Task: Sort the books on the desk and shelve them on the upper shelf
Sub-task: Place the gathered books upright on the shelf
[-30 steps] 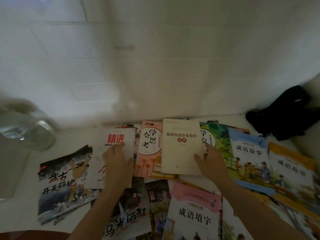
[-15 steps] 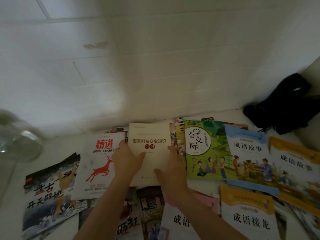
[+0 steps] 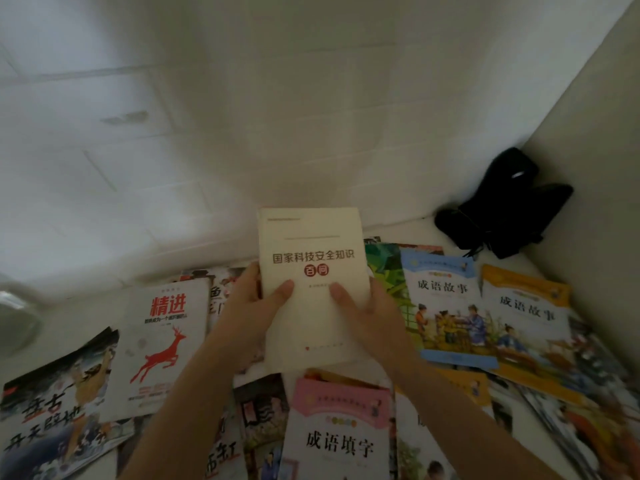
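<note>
A cream book with a red title (image 3: 311,251) is raised off the desk, tilted up toward me. My left hand (image 3: 247,313) grips its left edge, thumb on the cover. My right hand (image 3: 372,317) grips its right edge, thumb on the cover too. Below it several books lie flat on the white desk (image 3: 69,320): a white book with a red deer (image 3: 162,344), a dark picture book (image 3: 59,410), a pink-topped book (image 3: 341,431), a blue-topped book (image 3: 446,303) and an orange-topped book (image 3: 526,323). No shelf is in view.
A black bag (image 3: 502,209) sits in the back right corner against the wall. A clear glass jar (image 3: 17,317) stands blurred at the left edge. A white tiled wall (image 3: 242,116) rises right behind the desk, and a side wall closes the right.
Both hands closed on the cream book and lifted it off the pile toward me. One second ago it lay flat, the left hand resting on the deer book.
</note>
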A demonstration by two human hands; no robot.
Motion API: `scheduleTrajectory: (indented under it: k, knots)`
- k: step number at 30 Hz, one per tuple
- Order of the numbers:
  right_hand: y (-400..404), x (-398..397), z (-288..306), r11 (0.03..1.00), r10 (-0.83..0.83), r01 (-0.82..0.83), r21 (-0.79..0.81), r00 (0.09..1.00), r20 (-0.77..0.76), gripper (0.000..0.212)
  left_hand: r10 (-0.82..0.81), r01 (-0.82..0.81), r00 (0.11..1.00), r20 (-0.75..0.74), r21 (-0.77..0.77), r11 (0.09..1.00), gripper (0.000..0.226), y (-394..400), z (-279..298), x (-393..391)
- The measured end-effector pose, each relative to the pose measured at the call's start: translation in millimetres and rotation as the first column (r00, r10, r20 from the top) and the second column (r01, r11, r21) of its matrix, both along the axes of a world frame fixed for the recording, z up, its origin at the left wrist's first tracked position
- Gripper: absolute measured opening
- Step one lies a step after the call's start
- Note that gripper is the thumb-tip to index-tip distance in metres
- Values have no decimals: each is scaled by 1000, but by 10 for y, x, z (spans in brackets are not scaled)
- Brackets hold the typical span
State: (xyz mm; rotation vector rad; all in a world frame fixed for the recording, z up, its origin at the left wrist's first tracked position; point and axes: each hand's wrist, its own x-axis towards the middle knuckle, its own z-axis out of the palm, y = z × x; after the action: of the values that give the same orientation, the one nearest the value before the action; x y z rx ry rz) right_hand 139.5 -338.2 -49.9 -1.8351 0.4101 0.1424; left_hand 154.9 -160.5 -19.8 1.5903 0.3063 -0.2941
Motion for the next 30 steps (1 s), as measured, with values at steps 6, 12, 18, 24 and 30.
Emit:
scheduleTrajectory:
  k: [6,12,18,24,30]
  knots:
    - [-657,53,-309,904,-105,51,-425,989,-104,49,-42,37,999,14,249,968,32,-897,-565,112]
    - [-707,96,-553,866,-107,6,-500,979,-173,55,-112,160,987,-115,633,758,50,-1057,-872,185]
    - [-682,57,-479,969,-135,93,-230,975,-175,64,-15,101,989,-147,597,796,54,-1041,-911,248]
    - [-1322,-153,-331,949,-208,188,-254,977,-54,48,-79,112,992,-103,361,926,36,-1653,-738,162]
    - [-1900,-180,-464,845,-237,79,-528,942,-239,63,-278,304,949,-146,647,700,77,-2229,-921,99]
